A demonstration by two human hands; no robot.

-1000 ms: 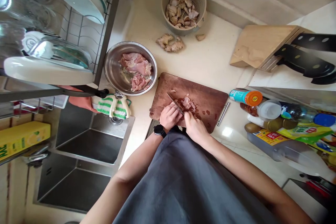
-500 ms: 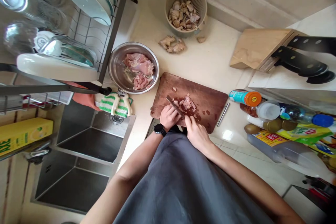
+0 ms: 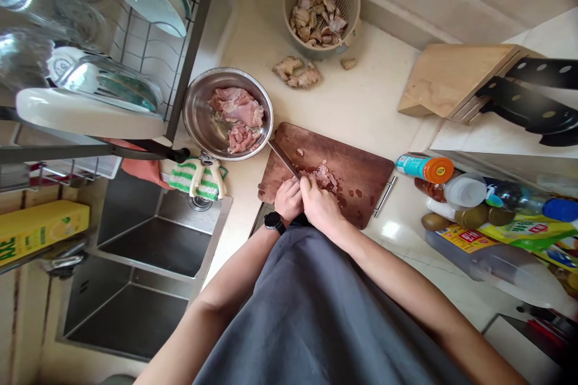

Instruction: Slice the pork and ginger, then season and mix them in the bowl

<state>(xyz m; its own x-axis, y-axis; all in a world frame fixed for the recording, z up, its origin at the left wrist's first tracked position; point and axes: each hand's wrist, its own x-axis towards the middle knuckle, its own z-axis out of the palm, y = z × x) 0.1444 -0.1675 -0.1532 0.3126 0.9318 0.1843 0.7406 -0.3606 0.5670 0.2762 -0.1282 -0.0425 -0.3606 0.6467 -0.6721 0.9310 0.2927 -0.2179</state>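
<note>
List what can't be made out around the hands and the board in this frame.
- Head view: knife handle, hidden inside left hand.
- Right hand: whether it grips the meat; its back covers the fingers.
- Cutting board near edge, behind hands and grey garment.
- Bottle labels at right: blurred, too small.

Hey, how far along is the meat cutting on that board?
Done: a small pile of cut meat lies on the cutting board. In hand: left hand grips the knife, right hand at the pile. Left: big uncut pieces in the steel bowl.
</note>
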